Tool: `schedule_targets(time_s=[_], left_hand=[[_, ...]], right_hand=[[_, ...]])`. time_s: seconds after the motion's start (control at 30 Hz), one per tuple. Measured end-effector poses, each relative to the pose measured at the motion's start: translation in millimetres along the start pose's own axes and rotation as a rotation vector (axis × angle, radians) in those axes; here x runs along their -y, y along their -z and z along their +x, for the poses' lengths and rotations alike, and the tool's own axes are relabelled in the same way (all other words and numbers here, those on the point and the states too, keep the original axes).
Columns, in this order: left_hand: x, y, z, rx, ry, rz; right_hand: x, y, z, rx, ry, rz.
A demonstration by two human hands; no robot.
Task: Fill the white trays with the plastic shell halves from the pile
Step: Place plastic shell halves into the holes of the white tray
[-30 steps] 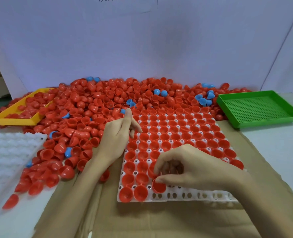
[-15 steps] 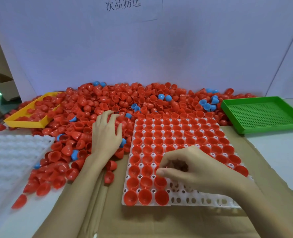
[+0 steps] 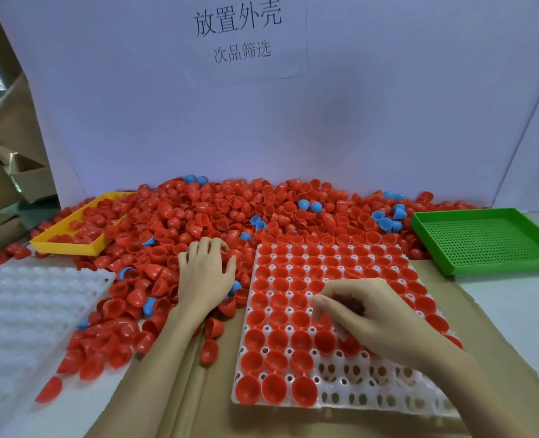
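A big pile of red shell halves (image 3: 230, 210), with a few blue ones mixed in, covers the back of the table. In front of it lies a white tray (image 3: 372, 390) whose sockets are mostly filled with red shells, open side up; its two front rows are largely bare on the right. My left hand (image 3: 206, 276) lies palm down on the pile's edge beside the tray's left corner, fingertips curled over several shells. Over the tray's front middle my right hand (image 3: 372, 317) hovers with curled fingers, their tips pinching a red shell (image 3: 350, 344) at a socket.
A second white tray (image 3: 25, 311) lies bare at the left. At the back left a yellow tray (image 3: 72, 246) holds red shells, and a green perforated tray (image 3: 483, 241) sits at the right. Brown cardboard (image 3: 167, 390) lies under the work area. A white board stands behind.
My left hand left the tray's edge and settled onto the pile. My right hand set a shell in the front row, then shifted up and right to the row behind.
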State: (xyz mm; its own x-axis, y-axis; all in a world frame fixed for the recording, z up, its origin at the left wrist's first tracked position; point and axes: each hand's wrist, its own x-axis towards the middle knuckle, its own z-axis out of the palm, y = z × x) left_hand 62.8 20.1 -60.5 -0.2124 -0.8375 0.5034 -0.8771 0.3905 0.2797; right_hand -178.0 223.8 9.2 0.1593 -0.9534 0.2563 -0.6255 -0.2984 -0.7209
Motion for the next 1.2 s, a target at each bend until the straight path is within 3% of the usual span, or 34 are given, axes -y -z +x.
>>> schedule_targets(time_s=[0.13,0.2,0.4,0.57,0.73,1.03,1.2], left_hand=[[-1,6,20,-0.174,0.096,-0.083],[4,12,41,-0.161,0.080,-0.019],[35,13,87,0.346,0.041,0.187],[39,6,96,0.107,-0.024,0.110],[38,-7,105,0.301,-0.006,0.135],[21,-9,103,0.064,-0.086,0.051],[3,8,76,-0.153,-0.144,-0.203]], right_hand=[[-1,1,0,-0.027,0.002,-0.014],[0,1,0,-0.036,0.004,-0.009],[-1,1,0,-0.029,0.003,-0.023],[-1,-2,1,-0.003,-0.001,-0.031],[1,-4,1,0.011,-0.001,-0.036],[-2,-3,1,-0.004,-0.010,-0.055],[-6,1,2,-0.015,0.003,-0.062]])
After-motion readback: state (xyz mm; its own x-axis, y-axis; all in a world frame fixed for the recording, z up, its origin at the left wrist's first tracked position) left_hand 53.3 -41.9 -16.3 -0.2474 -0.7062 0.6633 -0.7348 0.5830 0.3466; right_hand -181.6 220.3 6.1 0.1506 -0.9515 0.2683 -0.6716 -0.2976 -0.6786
